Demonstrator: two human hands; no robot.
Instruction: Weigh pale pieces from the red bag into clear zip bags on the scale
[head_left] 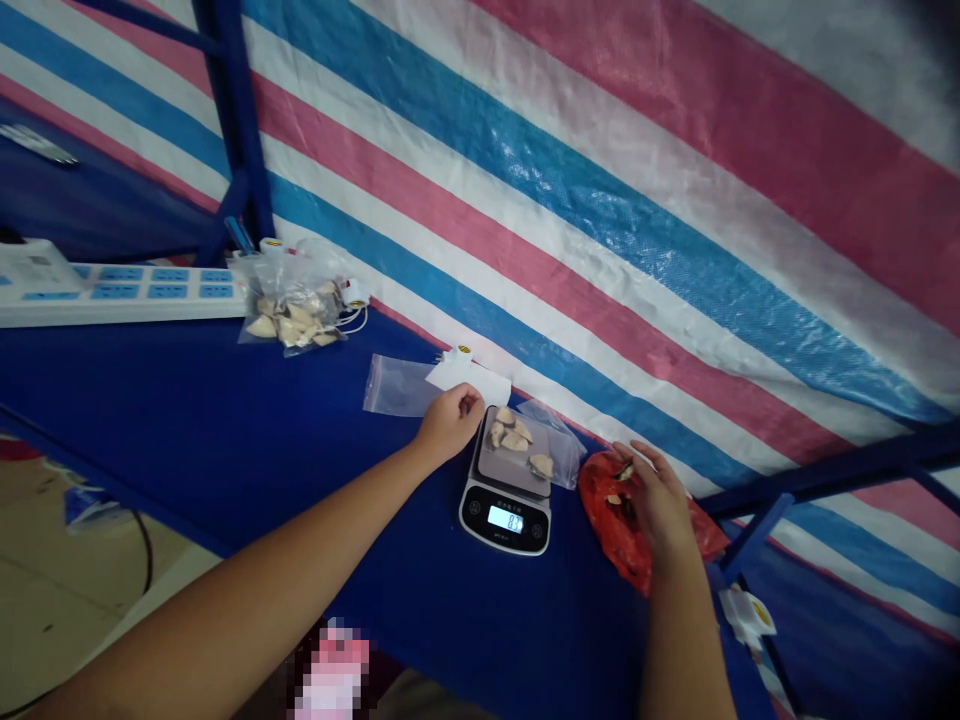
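A small digital scale [504, 515] stands on the blue table, its display lit and seeming to read 83. Several pale dried slices [514, 440] lie on its grey weighing plate [517, 472]. Just left of the plate is my left hand [448, 425], fingers curled closed; whatever may be inside them is hidden. My right hand [660, 500] reaches over the mouth of a red plastic bag [616, 540], right of the scale. Between its thumb and fingers shows a small slice [625, 470], partly covered. Other pieces are visible inside the bag.
A clear zip bag [397, 386] and white paper [480, 381] lie behind my left hand. Another clear bag [564, 450] touches the scale's right side. Bagged slices [296, 322] sit beside a white power strip [150, 308]. A striped sheet [525, 250] walls the back.
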